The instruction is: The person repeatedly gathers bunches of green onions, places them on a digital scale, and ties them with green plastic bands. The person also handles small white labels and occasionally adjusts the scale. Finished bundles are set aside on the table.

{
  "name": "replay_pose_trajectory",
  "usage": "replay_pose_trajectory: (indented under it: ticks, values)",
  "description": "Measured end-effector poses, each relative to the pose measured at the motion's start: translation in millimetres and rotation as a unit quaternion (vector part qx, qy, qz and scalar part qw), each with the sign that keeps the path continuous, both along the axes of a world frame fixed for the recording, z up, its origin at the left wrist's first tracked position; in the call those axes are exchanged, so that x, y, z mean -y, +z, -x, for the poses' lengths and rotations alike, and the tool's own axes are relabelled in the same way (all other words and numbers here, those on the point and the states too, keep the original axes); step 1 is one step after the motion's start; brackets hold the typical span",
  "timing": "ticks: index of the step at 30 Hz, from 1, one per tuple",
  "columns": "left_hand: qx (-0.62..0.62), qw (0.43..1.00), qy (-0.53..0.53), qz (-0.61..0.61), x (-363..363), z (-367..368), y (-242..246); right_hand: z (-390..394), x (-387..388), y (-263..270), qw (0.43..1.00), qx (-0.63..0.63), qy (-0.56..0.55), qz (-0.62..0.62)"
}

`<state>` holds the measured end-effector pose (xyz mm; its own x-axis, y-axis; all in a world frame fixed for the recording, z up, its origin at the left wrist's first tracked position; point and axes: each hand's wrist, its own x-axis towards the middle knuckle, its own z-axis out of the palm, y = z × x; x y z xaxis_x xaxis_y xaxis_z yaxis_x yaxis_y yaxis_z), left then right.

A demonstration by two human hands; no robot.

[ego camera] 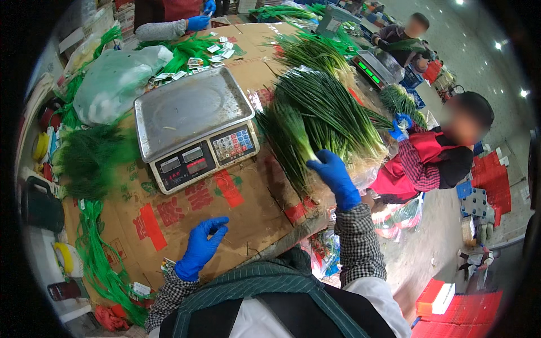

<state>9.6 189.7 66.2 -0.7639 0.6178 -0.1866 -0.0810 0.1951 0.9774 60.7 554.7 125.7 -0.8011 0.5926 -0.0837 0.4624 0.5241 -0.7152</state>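
Note:
My right hand (338, 175), in a blue glove, grips the pale stem end of a bunch of green onions (296, 124), whose leaves spread over a large pile of green onions (338, 110) at the table's right side. My left hand (203, 245), gloved in blue too, hovers over the cardboard near the front edge, fingers apart and holding nothing. A digital scale (190, 112) with a bare metal pan stands left of the pile. Blurred feathery greens (91, 160) lie beyond its left side.
Green mesh bags (95, 253) hang along the left edge by a tape roll (63, 257). A filled plastic bag (118, 80) and small printed tags (222, 50) lie behind the scale. One co-worker (418, 156) stands at the right; another's gloved hand (198, 23) is at the far side.

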Motion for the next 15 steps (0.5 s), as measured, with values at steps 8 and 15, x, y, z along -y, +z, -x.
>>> replay_pose_trajectory:
  ticks: [8, 15]
  values:
    - [0.265, 0.954, -0.025, -0.141, -26, 2, 18, -23, 89, -26, 0.706, -0.207, 0.084, 0.672]
    - [0.468, 0.834, -0.107, -0.271, -36, -12, 4, -41, 151, -50, 0.816, -0.07, 0.177, 0.546]
